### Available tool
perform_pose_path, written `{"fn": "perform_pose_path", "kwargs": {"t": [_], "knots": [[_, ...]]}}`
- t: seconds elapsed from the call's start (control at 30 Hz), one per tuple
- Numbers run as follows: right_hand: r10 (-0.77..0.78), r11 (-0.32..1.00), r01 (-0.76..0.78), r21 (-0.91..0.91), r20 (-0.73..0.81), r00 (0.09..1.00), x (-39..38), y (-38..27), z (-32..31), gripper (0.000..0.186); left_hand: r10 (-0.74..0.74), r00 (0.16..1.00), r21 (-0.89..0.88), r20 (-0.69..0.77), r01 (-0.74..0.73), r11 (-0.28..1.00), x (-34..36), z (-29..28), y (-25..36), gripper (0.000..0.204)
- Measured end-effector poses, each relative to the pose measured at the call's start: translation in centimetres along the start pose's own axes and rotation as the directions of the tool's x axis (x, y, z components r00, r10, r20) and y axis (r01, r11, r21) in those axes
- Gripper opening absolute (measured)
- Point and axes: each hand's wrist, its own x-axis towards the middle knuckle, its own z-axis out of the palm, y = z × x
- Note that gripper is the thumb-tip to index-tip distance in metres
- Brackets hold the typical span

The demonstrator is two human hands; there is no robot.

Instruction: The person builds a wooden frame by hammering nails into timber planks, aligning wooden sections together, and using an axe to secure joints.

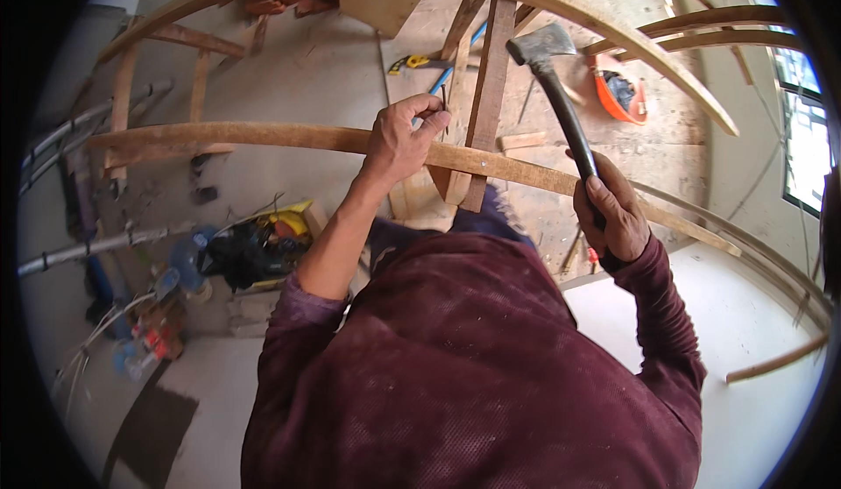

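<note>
My right hand (616, 210) is wrapped around the lower handle of a hatchet (562, 103). Its steel head is raised, pointing away from me, to the right of a dark wooden crosspiece (492, 77). My left hand (401, 137) pinches a thin dark nail (444, 99), which stands roughly upright between thumb and fingers. That hand rests at the near wooden beam (263, 136), just left of the crosspiece. The crosspiece meets this beam and reaches toward a far beam (604, 26). A lighter wood piece (459, 182) sits beside the joint.
Below lie a yellow-handled saw (412, 64) and an orange bowl-shaped container (613, 95) with dark contents. A black and yellow bag (254, 248) is at left, near metal pipes (105, 248). More timber (710, 29) extends at right, by a window (804, 138).
</note>
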Motion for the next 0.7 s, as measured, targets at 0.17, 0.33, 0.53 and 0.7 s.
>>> {"fn": "perform_pose_path", "kwargs": {"t": [0.17,0.33,0.53,0.7], "knots": [[0.141,0.945,-0.237,0.224,0.374,0.917,2.7,0.9,-6.8,0.060,-0.207,0.978,0.219,-0.036,0.210,0.953,0.7,3.4,-0.2,0.023],[0.211,0.968,-0.250,0.005,0.522,0.826,5.5,0.8,-9.6,0.058,-0.368,0.926,0.293,-0.087,0.377,0.879,1.8,4.6,0.1,0.028],[0.220,0.974,-0.162,-0.157,0.515,0.828,7.2,1.5,-12.3,0.058,-0.450,0.893,0.453,-0.027,0.412,0.791,2.7,5.4,0.5,0.028],[0.191,0.979,-0.201,-0.039,0.527,0.828,8.5,2.2,-12.8,0.042,-0.526,0.848,0.447,0.059,0.449,0.774,2.7,5.1,0.8,0.024]]}}
